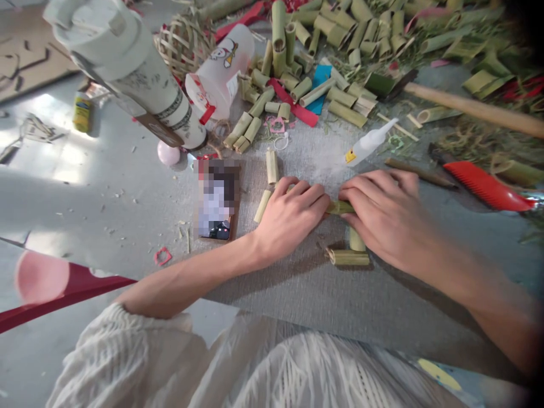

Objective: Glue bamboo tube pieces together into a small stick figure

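Between my two hands, a short green bamboo piece [339,207] is held just above the grey work surface [272,283]. My left hand [293,218] has its fingers curled over the left end. At the other end, the thumb and fingers of my right hand [385,215] pinch it. Just below lies a bamboo tube [349,258], with an upright-lying paler piece [357,239] partly under my right hand. Beside my left fingers are a pale bamboo tube [272,167] and a thin strip [262,205]. Beyond my right hand rests a white glue bottle [369,144] with a pointed nozzle.
A phone [216,198] lies left of my left hand. Behind it stand a large white tumbler [170,107] and a frosted cup [223,71] on its side. Cut bamboo pieces [335,28] pile up at the back. A red-handled tool [484,184] and a wooden handle [471,105] lie right.
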Tool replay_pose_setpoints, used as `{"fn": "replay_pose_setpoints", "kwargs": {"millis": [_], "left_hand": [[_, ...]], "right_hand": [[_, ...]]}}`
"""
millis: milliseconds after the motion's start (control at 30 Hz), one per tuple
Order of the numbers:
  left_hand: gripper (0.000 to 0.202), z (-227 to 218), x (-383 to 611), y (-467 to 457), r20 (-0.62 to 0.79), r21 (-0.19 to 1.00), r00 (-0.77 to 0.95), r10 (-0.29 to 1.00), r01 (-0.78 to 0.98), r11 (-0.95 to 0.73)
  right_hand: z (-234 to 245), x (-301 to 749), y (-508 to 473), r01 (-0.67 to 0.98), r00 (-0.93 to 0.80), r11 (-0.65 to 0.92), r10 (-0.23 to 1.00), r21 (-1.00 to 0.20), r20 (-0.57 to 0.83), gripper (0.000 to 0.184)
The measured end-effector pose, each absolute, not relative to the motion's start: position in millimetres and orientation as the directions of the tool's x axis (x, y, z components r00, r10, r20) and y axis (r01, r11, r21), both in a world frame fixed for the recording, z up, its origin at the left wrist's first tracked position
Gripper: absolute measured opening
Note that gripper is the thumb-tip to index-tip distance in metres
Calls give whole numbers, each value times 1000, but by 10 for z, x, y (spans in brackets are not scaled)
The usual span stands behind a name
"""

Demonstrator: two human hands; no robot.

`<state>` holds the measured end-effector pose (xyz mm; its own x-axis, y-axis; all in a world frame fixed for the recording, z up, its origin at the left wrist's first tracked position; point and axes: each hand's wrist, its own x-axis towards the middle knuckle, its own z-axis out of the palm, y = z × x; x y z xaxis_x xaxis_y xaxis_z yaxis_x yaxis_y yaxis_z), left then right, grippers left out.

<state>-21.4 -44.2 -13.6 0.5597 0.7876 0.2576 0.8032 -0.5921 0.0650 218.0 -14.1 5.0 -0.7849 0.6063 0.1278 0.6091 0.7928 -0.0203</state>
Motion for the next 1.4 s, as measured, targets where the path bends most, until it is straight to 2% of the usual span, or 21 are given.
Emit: {"fn": "replay_pose_setpoints", "kwargs": {"millis": [500,733,1400], "left_hand": [[15,-146,-214,-446,255,51,560,788,807,-589],[18,-155,-222,-437,244,46,565,788,805,-591],[15,-167,-222,-417,333,65,560,759,789,-611]], "right_hand": [[62,2176,-134,614,-781,789,613,-29,117,15],[56,2164,-134,634,-762,769,639,-82,106,14],[119,2128,-140,620,-781,784,617,10,100,20]]}}
